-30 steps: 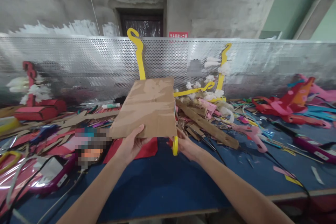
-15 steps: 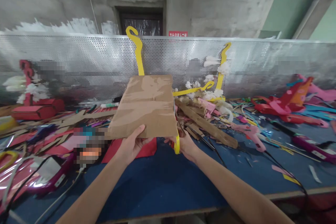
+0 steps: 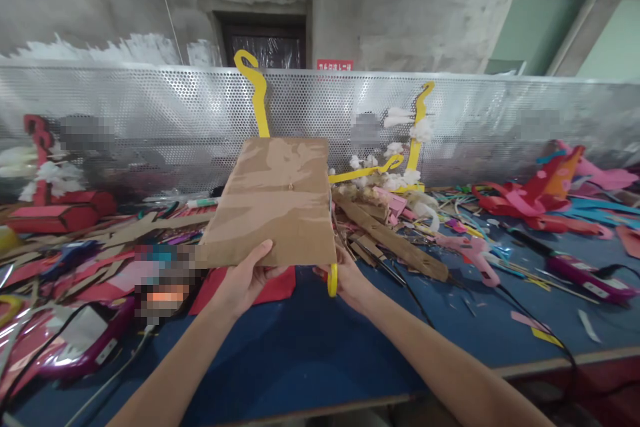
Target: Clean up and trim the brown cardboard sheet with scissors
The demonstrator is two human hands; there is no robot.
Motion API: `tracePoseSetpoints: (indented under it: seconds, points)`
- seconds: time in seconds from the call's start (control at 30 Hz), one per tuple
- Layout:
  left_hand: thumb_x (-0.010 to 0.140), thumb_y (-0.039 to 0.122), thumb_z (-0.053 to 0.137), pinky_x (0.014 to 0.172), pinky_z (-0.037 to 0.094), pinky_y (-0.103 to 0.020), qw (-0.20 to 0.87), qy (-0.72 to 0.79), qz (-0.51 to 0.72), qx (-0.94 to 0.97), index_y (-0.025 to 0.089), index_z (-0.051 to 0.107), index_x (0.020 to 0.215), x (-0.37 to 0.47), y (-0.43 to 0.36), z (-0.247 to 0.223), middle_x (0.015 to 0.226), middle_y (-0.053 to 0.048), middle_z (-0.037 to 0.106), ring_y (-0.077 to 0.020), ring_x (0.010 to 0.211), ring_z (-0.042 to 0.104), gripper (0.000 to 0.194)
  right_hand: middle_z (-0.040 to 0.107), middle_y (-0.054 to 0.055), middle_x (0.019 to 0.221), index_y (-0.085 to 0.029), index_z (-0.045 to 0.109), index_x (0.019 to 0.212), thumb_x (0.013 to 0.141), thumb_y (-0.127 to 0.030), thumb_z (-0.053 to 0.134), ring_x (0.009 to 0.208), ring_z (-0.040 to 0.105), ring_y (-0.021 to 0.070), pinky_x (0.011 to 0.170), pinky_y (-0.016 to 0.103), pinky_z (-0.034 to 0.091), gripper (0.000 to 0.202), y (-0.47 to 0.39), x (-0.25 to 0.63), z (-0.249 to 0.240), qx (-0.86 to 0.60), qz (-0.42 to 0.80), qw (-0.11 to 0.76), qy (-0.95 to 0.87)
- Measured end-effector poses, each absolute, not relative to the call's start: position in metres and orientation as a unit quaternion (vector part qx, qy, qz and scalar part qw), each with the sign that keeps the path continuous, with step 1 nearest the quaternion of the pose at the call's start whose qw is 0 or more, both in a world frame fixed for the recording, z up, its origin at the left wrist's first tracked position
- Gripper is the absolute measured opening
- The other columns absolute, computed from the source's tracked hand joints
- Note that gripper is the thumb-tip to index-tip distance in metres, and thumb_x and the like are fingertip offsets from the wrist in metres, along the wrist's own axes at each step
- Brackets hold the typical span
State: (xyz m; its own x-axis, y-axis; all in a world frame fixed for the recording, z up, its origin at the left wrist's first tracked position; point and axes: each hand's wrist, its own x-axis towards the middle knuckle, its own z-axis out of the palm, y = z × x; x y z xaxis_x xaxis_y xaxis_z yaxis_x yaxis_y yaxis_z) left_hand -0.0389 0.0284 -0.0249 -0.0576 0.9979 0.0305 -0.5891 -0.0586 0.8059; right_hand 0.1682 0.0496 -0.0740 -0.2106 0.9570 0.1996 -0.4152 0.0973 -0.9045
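A piece of brown cardboard (image 3: 280, 207) with torn, paler patches is held up in front of me above the table. My left hand (image 3: 250, 277) grips its lower edge, thumb on top and fingers underneath. At the lower right corner, my right hand (image 3: 347, 277) is closed around scissors with a yellow handle (image 3: 333, 280); the cardboard hides most of the blades. Behind the cardboard's top edge rises a yellow hook-shaped strip (image 3: 260, 103). Beneath the left hand lies red sheet material (image 3: 280, 283) on the blue tabletop (image 3: 310, 360).
A perforated metal panel (image 3: 190, 107) stands along the back. Cardboard scraps (image 3: 395, 237), a pink glue gun (image 3: 475, 257) and a purple tool (image 3: 590, 277) lie to the right. At left are a red box-like piece (image 3: 60, 213) and another purple tool (image 3: 95, 340) with cables.
The view has shifted slightly to the right. Both hands keep their holds, and the cardboard's far edge sits slightly higher in view.
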Motion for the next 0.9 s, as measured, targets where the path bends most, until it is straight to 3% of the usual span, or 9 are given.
tracePoseSetpoints:
  seconds: [0.13, 0.27, 0.37, 0.5, 0.63, 0.8, 0.9]
  points:
    - [0.081, 0.005, 0.074, 0.052, 0.068, -0.028, 0.607, 0.329, 0.653, 0.31, 0.015, 0.073, 0.099, -0.042, 0.028, -0.021, 0.093, -0.003, 0.081, -0.0177, 0.065, 0.075, 0.021, 0.075, 0.003, 0.105, -0.028, 0.065, 0.104, 0.055, -0.032, 0.095, 0.108, 0.069, 0.026, 0.092, 0.039, 0.057, 0.057, 0.047, 0.171, -0.063, -0.269, 0.606, 0.563, -0.493]
    - [0.083, 0.005, 0.072, 0.055, 0.068, -0.028, 0.62, 0.339, 0.633, 0.316, 0.014, 0.072, 0.099, -0.042, 0.027, -0.019, 0.095, -0.005, 0.081, -0.0183, 0.066, 0.076, 0.018, 0.075, 0.002, 0.109, -0.028, 0.066, 0.105, 0.055, -0.028, 0.095, 0.108, 0.069, 0.0252, 0.094, 0.038, 0.056, 0.059, 0.042, 0.175, -0.056, -0.267, 0.608, 0.545, -0.512]
    - [0.082, 0.006, 0.074, 0.056, 0.068, -0.028, 0.614, 0.341, 0.633, 0.325, 0.014, 0.071, 0.097, -0.045, 0.026, -0.017, 0.093, -0.005, 0.081, -0.0184, 0.066, 0.076, 0.016, 0.075, 0.003, 0.11, -0.026, 0.068, 0.107, 0.057, -0.028, 0.096, 0.103, 0.07, 0.0233, 0.082, 0.031, 0.057, 0.058, 0.04, 0.177, -0.052, -0.271, 0.601, 0.534, -0.529]
    - [0.08, 0.004, 0.074, 0.054, 0.068, -0.027, 0.585, 0.333, 0.662, 0.331, 0.015, 0.07, 0.099, -0.049, 0.024, -0.009, 0.091, -0.002, 0.08, -0.017, 0.065, 0.076, 0.023, 0.076, 0.007, 0.098, -0.02, 0.072, 0.102, 0.065, -0.041, 0.092, 0.088, 0.071, 0.0221, 0.066, 0.027, 0.054, 0.047, 0.041, 0.183, -0.048, -0.275, 0.595, 0.519, -0.548]
    - [0.082, 0.002, 0.072, 0.053, 0.068, -0.029, 0.6, 0.35, 0.65, 0.309, 0.014, 0.069, 0.099, -0.051, 0.021, -0.003, 0.087, -0.002, 0.08, -0.0167, 0.06, 0.075, 0.021, 0.075, 0.006, 0.093, -0.019, 0.073, 0.098, 0.068, -0.046, 0.09, 0.082, 0.07, 0.0212, 0.07, 0.029, 0.055, 0.044, 0.046, 0.189, -0.049, -0.275, 0.583, 0.529, -0.551]
    - [0.086, 0.004, 0.069, 0.055, 0.068, -0.027, 0.64, 0.366, 0.611, 0.288, 0.01, 0.07, 0.102, -0.053, 0.019, -0.002, 0.085, -0.006, 0.08, -0.0163, 0.058, 0.074, 0.017, 0.074, 0.002, 0.096, -0.022, 0.072, 0.099, 0.069, -0.033, 0.089, 0.092, 0.068, 0.0213, 0.083, 0.031, 0.054, 0.036, 0.056, 0.191, -0.055, -0.279, 0.554, 0.561, -0.548]
    - [0.086, 0.006, 0.069, 0.053, 0.067, -0.024, 0.648, 0.357, 0.608, 0.288, 0.009, 0.071, 0.102, -0.052, 0.018, -0.004, 0.084, -0.006, 0.079, -0.0145, 0.057, 0.073, 0.016, 0.073, 0.001, 0.095, -0.023, 0.071, 0.102, 0.068, -0.03, 0.088, 0.093, 0.067, 0.0211, 0.082, 0.031, 0.054, 0.038, 0.056, 0.19, -0.057, -0.281, 0.547, 0.572, -0.543]
